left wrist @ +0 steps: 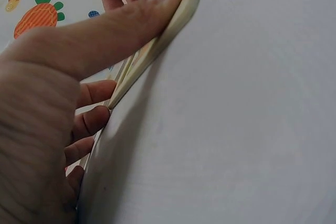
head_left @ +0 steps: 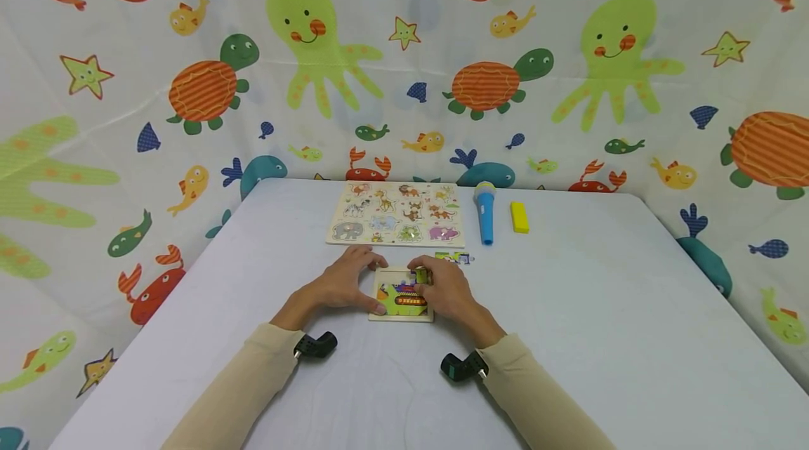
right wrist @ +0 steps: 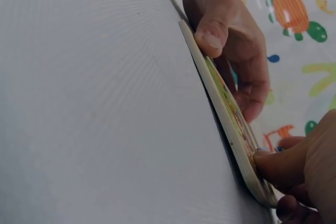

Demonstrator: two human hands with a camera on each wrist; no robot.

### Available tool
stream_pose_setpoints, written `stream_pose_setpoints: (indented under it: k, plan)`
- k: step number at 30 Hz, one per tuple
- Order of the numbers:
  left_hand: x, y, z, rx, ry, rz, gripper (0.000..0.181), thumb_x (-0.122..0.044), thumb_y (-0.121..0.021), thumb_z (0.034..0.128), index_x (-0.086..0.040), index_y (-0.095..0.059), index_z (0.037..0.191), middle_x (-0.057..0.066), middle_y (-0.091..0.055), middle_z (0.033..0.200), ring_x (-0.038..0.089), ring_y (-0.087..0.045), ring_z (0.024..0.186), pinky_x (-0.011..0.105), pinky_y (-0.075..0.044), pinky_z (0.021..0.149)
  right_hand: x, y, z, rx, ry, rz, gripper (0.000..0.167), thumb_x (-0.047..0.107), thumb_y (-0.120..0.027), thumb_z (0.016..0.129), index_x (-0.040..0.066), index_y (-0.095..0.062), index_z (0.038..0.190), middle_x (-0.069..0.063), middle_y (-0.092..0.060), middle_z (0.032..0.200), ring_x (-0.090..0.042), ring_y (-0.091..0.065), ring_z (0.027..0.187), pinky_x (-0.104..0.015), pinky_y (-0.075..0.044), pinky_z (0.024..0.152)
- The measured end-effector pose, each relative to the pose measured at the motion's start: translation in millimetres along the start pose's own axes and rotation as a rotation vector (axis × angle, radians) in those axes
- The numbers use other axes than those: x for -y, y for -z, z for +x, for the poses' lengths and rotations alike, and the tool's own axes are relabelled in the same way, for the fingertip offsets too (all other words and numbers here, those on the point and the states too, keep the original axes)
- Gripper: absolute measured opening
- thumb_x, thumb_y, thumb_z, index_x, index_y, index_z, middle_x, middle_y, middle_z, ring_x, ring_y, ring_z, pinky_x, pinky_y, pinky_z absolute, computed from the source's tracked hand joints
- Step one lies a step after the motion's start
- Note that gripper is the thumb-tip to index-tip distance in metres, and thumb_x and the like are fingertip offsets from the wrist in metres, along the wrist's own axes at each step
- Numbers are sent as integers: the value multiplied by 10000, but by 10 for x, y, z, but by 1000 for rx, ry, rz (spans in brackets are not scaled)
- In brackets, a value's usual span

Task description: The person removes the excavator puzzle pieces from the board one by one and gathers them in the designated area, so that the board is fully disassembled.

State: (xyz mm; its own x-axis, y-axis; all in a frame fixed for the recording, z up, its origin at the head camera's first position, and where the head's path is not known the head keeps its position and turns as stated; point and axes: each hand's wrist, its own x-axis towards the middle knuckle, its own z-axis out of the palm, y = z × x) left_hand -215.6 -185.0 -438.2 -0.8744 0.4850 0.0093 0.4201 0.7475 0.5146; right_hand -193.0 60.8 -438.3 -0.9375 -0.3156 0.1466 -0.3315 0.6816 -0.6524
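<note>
gripping a framed vehicle jigsaw (head_left: pixel 399 309) on the desk (head_left: pixel 581 309): left hand (head_left: pixel 338 283) half-curled round its left side, right hand (head_left: pixel 451 290) with fingers bent over the far-right corner, where crooked pressing might jam the fit.

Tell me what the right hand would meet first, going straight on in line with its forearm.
Past the puzzle it touches, the right hand would probably meet the animal board, though it might pass above.

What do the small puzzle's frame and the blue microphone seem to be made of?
Small puzzle's frame: probably wood, bare or clear-finished, smooth-looking, given its pale tan colour.
Blue microphone: likely plastic, from the mostly uniform blue of its body; gloss is unclear.
</note>
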Motion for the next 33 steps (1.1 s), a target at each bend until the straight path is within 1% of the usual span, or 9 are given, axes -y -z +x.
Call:
stream_pose_setpoints:
  k: [3, 5, 7, 11, 14, 20, 24, 28, 33]
  plan:
    - [-11, 13, -8, 2, -5, -4, 837, -617, -881, 631, -216, -587, 1304, 30, -531, 1288, 319, -223, 1510, 614, -251, 1189, 1, 3, -2, -7, 6, 4, 296, 106, -740, 921, 183, -713, 1205, -2, -624, 903, -208, -528, 855, -362, -445, 771]
    - [-10, 22, -15, 0, -10, -8, 823, -612, -873, 647, -209, -589, 1307, 36, -531, 1295, 323, -222, 1511, 617, -250, 1188, 12, 3, -3, -14, 17, 9, 296, 95, -742, 916, 177, -718, 1200, 9, -620, 889, -195, -520, 829, -346, -440, 751]
    - [-2, 28, -24, -5, -23, -15, 781, -601, -848, 693, -196, -594, 1311, 48, -530, 1302, 329, -247, 1495, 627, -264, 1176, 16, 0, -3, -25, 30, 15, 295, 85, -748, 909, 168, -725, 1190, 14, -629, 894, -187, -518, 813, -337, -443, 739]
    - [38, 15, -28, -15, -43, -24, 626, -548, -763, 826, -187, -606, 1313, 48, -537, 1302, 329, -281, 1470, 637, -279, 1161, -2, -8, -1, -48, 70, 41, 280, 59, -749, 903, 145, -739, 1169, 6, -652, 887, -177, -523, 792, -326, -453, 724]
    - [57, -2, -16, -20, -42, -29, 552, -505, -742, 869, -197, -612, 1308, 35, -538, 1294, 312, -298, 1456, 630, -288, 1156, -36, -8, 6, -62, 85, 97, 255, 53, -728, 920, 139, -748, 1159, 11, -674, 889, -160, -541, 788, -312, -468, 722]
    - [54, -15, 13, -25, -32, -30, 541, -484, -766, 853, -213, -618, 1298, 16, -537, 1279, 283, -330, 1420, 613, -304, 1150, -75, 68, 13, -82, 82, 173, 238, 58, -711, 938, 119, -746, 1165, 17, -659, 862, -159, -557, 781, -307, -476, 705]
    - [38, -9, 7, -23, -22, -37, 553, -487, -773, 842, -220, -617, 1301, 8, -532, 1279, 268, -345, 1399, 605, -313, 1144, -78, 172, 19, -84, 21, 213, 234, 91, -724, 939, 112, -723, 1172, -7, -626, 826, -189, -552, 777, -296, -476, 664]
    - [21, -14, 0, -21, -20, -42, 556, -479, -777, 838, -220, -616, 1303, 3, -532, 1279, 265, -337, 1409, 601, -304, 1151, -101, 294, 20, -107, -47, 253, 202, 122, -740, 934, 120, -718, 1134, -26, -646, 848, -217, -560, 800, -298, -490, 668]
    - [18, -13, -6, -24, -24, -37, 548, -466, -780, 838, -216, -619, 1298, 0, -537, 1275, 269, -324, 1421, 601, -300, 1156, -182, 426, 50, -138, -66, 286, 168, 112, -731, 940, 111, -730, 1108, -43, -682, 840, -215, -606, 763, -287, -506, 659]
